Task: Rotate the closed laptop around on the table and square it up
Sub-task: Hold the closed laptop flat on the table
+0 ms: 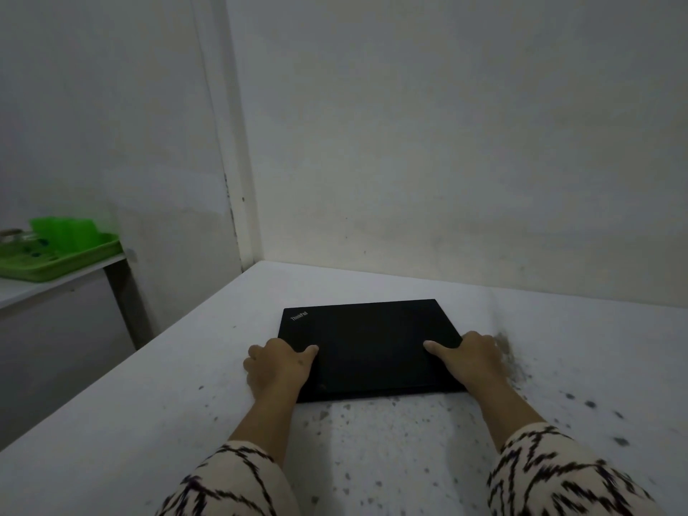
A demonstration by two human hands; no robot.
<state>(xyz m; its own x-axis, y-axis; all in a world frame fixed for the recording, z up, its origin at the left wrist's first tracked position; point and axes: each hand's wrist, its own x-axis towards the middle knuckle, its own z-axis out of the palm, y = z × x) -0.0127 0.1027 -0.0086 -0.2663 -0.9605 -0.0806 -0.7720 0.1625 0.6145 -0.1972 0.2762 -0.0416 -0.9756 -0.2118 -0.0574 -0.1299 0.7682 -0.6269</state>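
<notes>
Starting at the frame's left, I see my left hand clamped on the closed laptop at centre, thumb on top, fingers curled over its edge; my right hand grips the opposite edge likewise. I'd pivot it flat on the table, hands pushing oppositely, then align edges.

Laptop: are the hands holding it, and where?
Yes. The left hand grips the closed laptop at its left side edge, the right hand at its right; thumbs rest on the lid.
</notes>
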